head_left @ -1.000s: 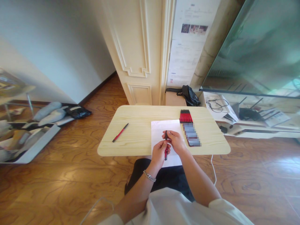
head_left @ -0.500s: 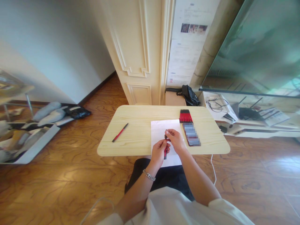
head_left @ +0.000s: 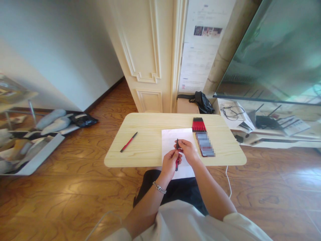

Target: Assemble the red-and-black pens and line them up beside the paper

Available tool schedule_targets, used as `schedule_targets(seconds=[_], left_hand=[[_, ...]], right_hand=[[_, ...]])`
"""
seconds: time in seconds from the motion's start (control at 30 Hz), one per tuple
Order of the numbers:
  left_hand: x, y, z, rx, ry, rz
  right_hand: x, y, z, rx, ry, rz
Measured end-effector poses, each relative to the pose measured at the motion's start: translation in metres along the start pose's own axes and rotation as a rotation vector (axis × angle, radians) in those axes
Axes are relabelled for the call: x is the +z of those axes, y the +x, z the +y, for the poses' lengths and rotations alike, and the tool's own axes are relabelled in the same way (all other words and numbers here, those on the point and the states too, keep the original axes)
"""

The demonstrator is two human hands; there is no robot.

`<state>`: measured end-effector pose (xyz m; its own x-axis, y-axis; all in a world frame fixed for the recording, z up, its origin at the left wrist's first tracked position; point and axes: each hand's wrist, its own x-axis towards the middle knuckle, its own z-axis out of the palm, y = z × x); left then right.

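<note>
A red pen with black ends [head_left: 177, 165] is held nearly upright in the picture, over a white sheet of paper [head_left: 168, 138]. My left hand [head_left: 170, 161] is closed around its red barrel, the lower end sticking out below the fingers. At the black upper end, my right hand [head_left: 186, 148] pinches the pen between thumb and fingers. Both hands are close together, their fingertips nearly touching. To the left, a single red and black pen [head_left: 128, 142] lies slanted on the table. Several matching pens [head_left: 199, 124] lie side by side in a row beyond the paper, at the right.
A phone [head_left: 205, 144] lies below the pen row, right of my right hand, on the light wooden table [head_left: 147, 124]. Behind the table are a door panel [head_left: 147, 100] and a black bag [head_left: 203, 102]. A white cable [head_left: 228, 180] hangs at the right.
My right fingers have shifted slightly at the pen's upper end, and more of its black part shows. My left hand keeps its hold; the things on the table are unmoved.
</note>
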<state>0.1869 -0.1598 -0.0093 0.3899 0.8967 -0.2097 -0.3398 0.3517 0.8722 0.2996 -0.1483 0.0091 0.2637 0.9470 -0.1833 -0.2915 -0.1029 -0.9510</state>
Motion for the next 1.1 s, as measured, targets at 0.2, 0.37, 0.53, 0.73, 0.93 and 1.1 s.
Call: schedule_targets(seconds=[0.2,0.37,0.53,0.73,0.93,1.1], left_hand=[[-0.0002,0.0000,-0.0012,0.005,0.014,-0.005],[-0.0007,0.0010,-0.0026,0.006,0.005,0.004],[-0.0003,0.0006,-0.0014,-0.007,-0.015,-0.004],[-0.0016,0.0009,-0.0034,0.002,-0.030,-0.001],[-0.0034,0.0022,-0.0054,-0.004,-0.063,-0.014],[-0.0043,0.0025,-0.0062,0.004,-0.073,-0.015]], right_hand=[[0.0000,0.0000,0.0011,-0.048,-0.017,0.007],[0.0002,-0.0006,0.0004,-0.017,-0.019,-0.014],[-0.0007,-0.0003,-0.0001,-0.047,-0.045,-0.015],[-0.0024,0.0026,0.0027,-0.030,-0.060,0.003],[-0.0051,0.0023,0.0026,-0.032,-0.108,-0.042],[-0.0042,0.0021,0.0003,-0.058,-0.168,0.001]])
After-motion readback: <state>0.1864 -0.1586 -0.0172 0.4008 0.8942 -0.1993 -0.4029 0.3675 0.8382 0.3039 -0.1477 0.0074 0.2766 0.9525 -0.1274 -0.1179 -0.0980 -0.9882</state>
